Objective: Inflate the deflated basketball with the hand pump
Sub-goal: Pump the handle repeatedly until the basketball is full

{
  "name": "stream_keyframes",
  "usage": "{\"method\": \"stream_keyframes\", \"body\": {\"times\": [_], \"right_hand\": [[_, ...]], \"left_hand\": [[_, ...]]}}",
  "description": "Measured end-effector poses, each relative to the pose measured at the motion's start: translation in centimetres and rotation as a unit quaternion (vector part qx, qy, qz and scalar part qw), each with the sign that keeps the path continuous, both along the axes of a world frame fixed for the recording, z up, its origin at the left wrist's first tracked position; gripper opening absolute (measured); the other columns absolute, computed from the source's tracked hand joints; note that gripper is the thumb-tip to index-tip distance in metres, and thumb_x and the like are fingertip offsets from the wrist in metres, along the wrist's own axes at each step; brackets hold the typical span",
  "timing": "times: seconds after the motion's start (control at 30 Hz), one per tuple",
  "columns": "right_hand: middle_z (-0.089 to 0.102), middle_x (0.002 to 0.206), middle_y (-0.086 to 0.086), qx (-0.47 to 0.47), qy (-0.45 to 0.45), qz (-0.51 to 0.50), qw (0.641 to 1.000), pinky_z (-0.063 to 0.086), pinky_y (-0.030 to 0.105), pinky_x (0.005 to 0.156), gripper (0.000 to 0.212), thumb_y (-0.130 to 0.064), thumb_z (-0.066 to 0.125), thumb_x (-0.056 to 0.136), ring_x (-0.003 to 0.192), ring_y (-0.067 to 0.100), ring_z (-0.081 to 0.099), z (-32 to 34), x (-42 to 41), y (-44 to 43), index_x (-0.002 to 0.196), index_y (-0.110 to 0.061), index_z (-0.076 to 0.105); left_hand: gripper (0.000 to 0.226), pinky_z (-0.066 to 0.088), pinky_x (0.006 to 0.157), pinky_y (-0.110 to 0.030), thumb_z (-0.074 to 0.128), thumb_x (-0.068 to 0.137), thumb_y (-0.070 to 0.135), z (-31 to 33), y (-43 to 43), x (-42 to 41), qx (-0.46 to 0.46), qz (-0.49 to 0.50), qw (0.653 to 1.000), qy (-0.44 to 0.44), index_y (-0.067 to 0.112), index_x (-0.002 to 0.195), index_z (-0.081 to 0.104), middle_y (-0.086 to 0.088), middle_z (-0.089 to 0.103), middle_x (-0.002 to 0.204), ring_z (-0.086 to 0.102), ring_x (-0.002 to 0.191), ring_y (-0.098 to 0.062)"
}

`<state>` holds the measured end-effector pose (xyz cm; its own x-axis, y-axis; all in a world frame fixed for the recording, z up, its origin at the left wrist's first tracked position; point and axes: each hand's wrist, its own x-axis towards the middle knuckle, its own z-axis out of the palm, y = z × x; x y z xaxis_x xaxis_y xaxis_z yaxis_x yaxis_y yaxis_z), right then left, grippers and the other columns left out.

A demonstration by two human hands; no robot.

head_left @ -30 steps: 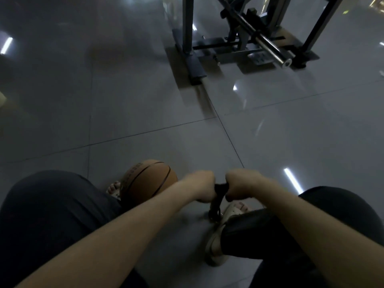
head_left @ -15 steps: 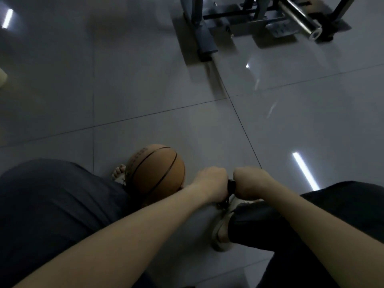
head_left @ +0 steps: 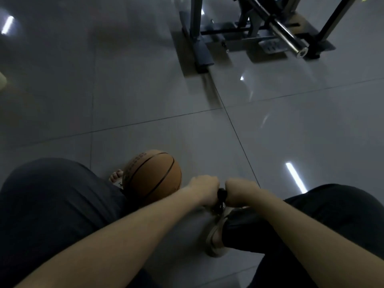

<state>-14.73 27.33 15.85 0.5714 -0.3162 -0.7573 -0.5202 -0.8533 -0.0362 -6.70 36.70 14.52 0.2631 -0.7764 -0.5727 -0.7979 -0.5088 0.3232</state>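
An orange basketball (head_left: 152,176) with black seams lies on the grey tiled floor between my knees, just left of my hands. My left hand (head_left: 204,189) and my right hand (head_left: 241,192) sit side by side, each gripping one end of the black pump handle (head_left: 221,193). Below the handle only a short dark piece of the hand pump (head_left: 217,208) shows; most of its body is hidden by my hands and right leg. Any hose running to the ball is out of sight.
My right foot in a pale sandal (head_left: 215,235) stands by the pump's base, and bare toes (head_left: 116,175) show left of the ball. A metal gym frame (head_left: 200,57) with a steel bar (head_left: 291,41) stands at the far right.
Both hands stay on the handle. They pushed it down over the first half second, and it now sits a little higher again. My view tilted down, then back up.
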Motion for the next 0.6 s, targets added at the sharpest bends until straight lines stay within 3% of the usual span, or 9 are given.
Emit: {"method": "stream_keyframes", "body": {"times": [0.17,0.23,0.47,0.6], "right_hand": [[0.056,0.062,0.002,0.023,-0.045,-0.04,0.998,0.044,0.026,0.046,0.019,-0.019,0.075,0.081,0.052,0.015,0.051,9.5,2.6,-3.0,0.072,-0.015,0.058],[0.057,0.061,0.003,0.029,-0.072,-0.049,0.996,0.043,0.026,0.045,0.016,-0.017,0.075,0.079,0.049,0.016,0.051,11.1,3.2,-3.4,0.074,-0.012,0.061],[0.056,0.069,0.002,-0.006,-0.053,-0.028,0.998,0.048,0.032,0.061,0.019,-0.022,0.063,0.085,0.061,0.018,0.054,4.4,2.6,-2.9,0.073,-0.015,0.05],[0.053,0.07,0.0,-0.024,-0.044,-0.014,0.999,0.05,0.034,0.065,0.02,-0.023,0.059,0.085,0.069,0.022,0.057,0.7,1.3,-3.0,0.072,-0.018,0.044]], "left_hand": [[0.018,0.047,0.054,-0.031,0.072,0.083,0.029,8.1,-2.1,3.2,-0.056,0.037,0.998,0.003,0.017,0.075,0.062,-0.002,0.064,0.072,0.063,0.068,-0.023],[0.015,0.053,0.058,-0.035,0.072,0.082,0.029,9.9,-2.2,4.1,-0.067,0.037,0.997,0.006,0.016,0.077,0.066,-0.004,0.067,0.072,0.066,0.069,-0.024],[0.024,0.034,0.049,-0.028,0.064,0.083,0.028,3.6,-2.7,2.8,-0.057,0.033,0.998,-0.011,0.018,0.068,0.048,-0.001,0.054,0.067,0.051,0.057,-0.017],[0.026,0.033,0.052,-0.028,0.06,0.084,0.027,0.3,-2.4,1.6,-0.065,0.026,0.998,-0.002,0.017,0.065,0.045,0.0,0.048,0.064,0.051,0.06,-0.024]]}}
